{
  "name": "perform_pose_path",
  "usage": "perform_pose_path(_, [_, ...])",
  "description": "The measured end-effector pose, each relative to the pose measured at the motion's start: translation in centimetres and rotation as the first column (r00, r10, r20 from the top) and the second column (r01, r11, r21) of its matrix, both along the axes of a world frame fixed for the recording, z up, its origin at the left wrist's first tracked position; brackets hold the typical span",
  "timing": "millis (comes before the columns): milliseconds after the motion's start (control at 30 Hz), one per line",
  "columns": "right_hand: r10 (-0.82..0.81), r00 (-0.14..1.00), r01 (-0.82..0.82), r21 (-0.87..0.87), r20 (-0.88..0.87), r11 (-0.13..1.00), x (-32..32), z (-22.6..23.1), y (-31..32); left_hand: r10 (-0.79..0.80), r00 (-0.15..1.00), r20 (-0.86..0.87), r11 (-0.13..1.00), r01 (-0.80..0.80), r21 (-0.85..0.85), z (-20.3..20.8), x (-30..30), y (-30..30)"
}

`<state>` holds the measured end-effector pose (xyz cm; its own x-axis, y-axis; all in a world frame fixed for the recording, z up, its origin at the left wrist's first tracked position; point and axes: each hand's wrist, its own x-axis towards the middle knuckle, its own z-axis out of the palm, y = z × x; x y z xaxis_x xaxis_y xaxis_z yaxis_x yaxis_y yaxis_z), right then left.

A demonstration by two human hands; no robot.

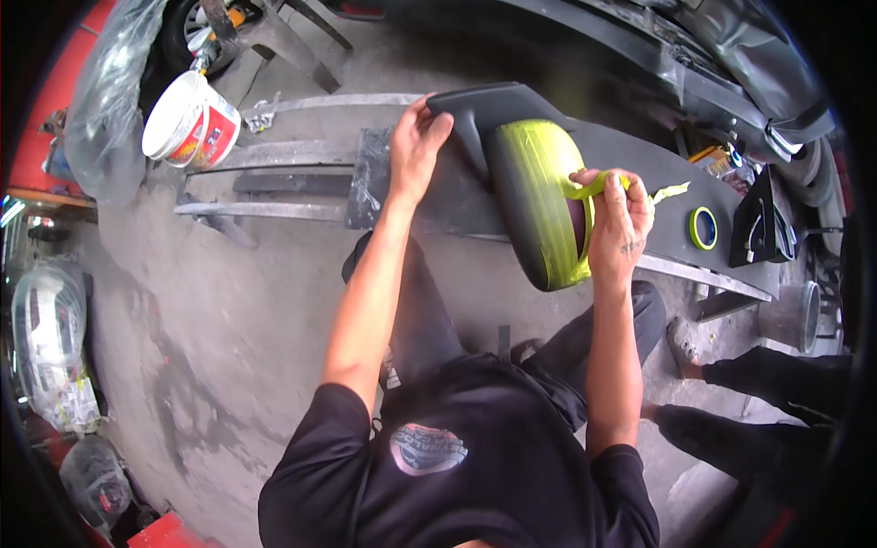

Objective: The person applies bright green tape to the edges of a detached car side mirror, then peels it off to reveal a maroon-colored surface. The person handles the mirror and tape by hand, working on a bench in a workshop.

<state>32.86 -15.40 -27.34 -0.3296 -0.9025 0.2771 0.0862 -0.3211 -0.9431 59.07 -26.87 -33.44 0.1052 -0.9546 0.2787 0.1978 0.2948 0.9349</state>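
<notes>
Black shirt (512, 493) foremost, bucket (194, 128) and tape roll (693, 228) flank mirror (513, 205).

The bare left hand (418, 155) reaches out ahead of the torso in a grip, its thumb (441, 126) set apart from its bent fingers (419, 107). Behind it, the bare left forearm (367, 288) slopes back to a short black fabric sleeve (315, 443). The bare right hand (618, 224) sits to its right and closer to the torso, thumb and bent fingers pinched together. A small dark mark (630, 247) shows near its wrist, and the bare right forearm (614, 352) runs almost straight back.
</notes>
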Motion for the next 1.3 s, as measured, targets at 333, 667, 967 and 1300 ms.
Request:
perform_pose_path(333, [0.327, 0.885, -0.270, 0.205, -0.333, 0.941, -3.1, 3.8, -1.8, -0.179, 0.981, -0.069, 0.979, 0.185, 0.082, -0.7, -2.2, -3.0])
perform_pose_path(667, [0.183, 0.983, -0.182, 0.187, 0.012, 0.965, -2.3, 4.2, -10.7, -0.275, 0.961, -0.023, 0.957, 0.276, 0.094, -0.1, -1.4, -3.3])
perform_pose_path(967, [-0.034, 0.972, 0.006, 0.124, 0.232, 0.992, -5.4, 3.4, -18.1, -0.236, 0.972, -0.007, 0.968, 0.236, 0.083, 0.1, -1.7, -2.9])
perform_pose_path(1300, [0.016, 0.988, -0.018, 0.009, 0.152, 1.000, -13.9, 6.5, -9.5, 0.115, 0.993, 0.002, 0.993, -0.115, -0.004, -0.4, -2.1, -0.8])
